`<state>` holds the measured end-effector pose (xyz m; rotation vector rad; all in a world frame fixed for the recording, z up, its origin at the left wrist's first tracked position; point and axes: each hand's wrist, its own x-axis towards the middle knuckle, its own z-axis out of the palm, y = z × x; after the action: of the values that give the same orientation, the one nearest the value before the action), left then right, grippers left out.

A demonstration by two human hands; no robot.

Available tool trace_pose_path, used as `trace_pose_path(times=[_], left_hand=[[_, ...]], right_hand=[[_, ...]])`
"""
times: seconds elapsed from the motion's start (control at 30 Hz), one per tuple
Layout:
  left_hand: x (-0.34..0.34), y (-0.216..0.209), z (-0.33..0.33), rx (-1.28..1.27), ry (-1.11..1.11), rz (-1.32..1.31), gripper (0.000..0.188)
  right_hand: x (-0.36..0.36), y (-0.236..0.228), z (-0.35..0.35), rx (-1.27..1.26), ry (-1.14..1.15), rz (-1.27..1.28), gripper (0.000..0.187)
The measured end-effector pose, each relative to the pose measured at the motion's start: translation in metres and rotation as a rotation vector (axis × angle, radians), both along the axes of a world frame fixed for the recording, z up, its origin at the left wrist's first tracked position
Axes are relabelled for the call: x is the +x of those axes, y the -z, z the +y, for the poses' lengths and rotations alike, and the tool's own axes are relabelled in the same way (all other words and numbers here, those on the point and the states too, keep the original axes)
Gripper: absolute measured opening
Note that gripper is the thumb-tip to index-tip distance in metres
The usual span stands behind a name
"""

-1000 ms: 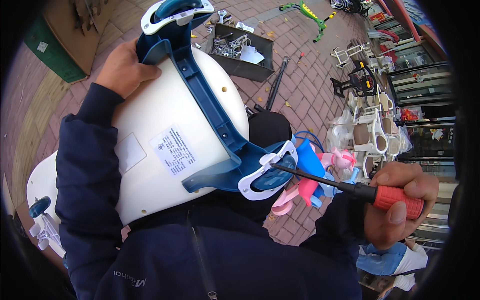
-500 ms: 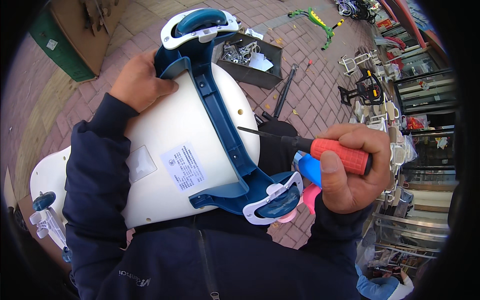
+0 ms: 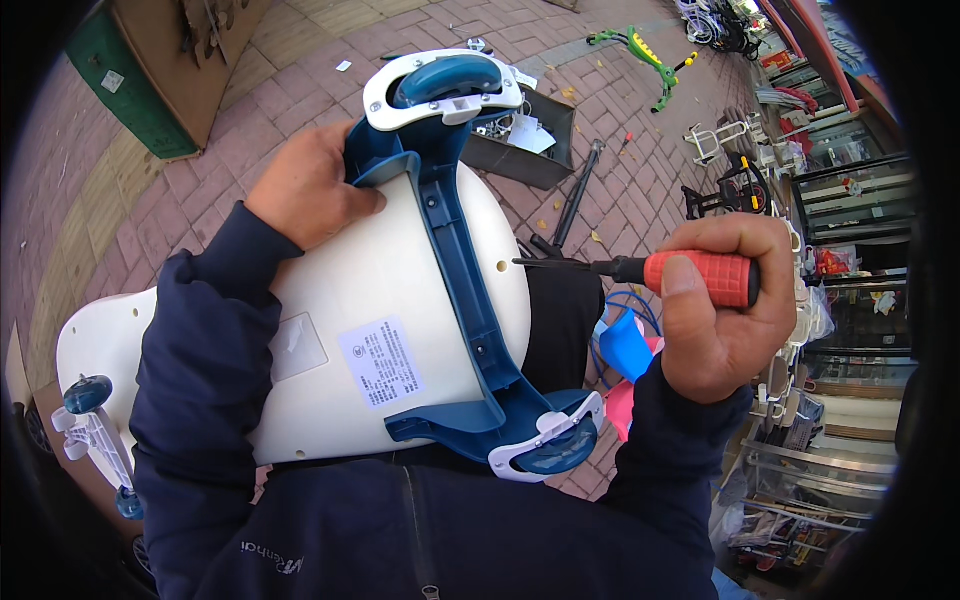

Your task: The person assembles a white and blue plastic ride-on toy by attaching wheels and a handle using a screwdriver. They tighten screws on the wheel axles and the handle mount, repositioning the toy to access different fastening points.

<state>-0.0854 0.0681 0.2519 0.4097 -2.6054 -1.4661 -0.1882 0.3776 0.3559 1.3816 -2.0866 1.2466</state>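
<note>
A white plastic ride-on car body (image 3: 360, 290) lies across my lap with its underside up. A dark teal axle bracket (image 3: 462, 270) runs over it, with a teal wheel (image 3: 450, 80) in a white housing at the far end and another wheel (image 3: 555, 445) at the near end. My left hand (image 3: 315, 190) grips the car by its far edge beside the bracket, thumb on the white underside, fingers partly hidden. In my right hand (image 3: 725, 315) is a red-handled screwdriver (image 3: 705, 278). Its dark tip is close to a hole (image 3: 502, 266) in the white body; contact cannot be made out.
A dark metal box (image 3: 535, 150) of hardware stands on the brick paving beyond the car, with a black bar (image 3: 578, 195) beside it. Blue and pink pieces (image 3: 625, 345) lie near my right wrist. A green and brown box (image 3: 150, 90) stands far left, shop shelves (image 3: 850, 250) right.
The car and my left hand have shifted slightly right and nearer in the picture. My right hand has moved a little right with the screwdriver, whose shaft is now more level.
</note>
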Motion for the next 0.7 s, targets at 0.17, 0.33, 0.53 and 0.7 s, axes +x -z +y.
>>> trace_pose_path(times=[0.17,0.33,0.53,0.7], left_hand=[[0.000,0.005,0.002,-0.047,0.008,0.046,0.030],[-0.002,0.005,0.001,0.007,0.006,0.003,0.031],[-0.007,0.008,0.000,-0.031,0.039,-0.004,0.036],[-0.008,0.007,0.002,-0.012,0.014,-0.027,0.038]], right_hand=[[0.002,0.017,-0.008,0.294,0.000,-0.018,0.022],[0.002,0.022,-0.021,0.534,-0.264,-0.008,0.030],[0.013,0.028,-0.024,0.660,0.020,-0.025,0.028],[0.011,0.037,-0.022,0.598,0.089,-0.062,0.031]])
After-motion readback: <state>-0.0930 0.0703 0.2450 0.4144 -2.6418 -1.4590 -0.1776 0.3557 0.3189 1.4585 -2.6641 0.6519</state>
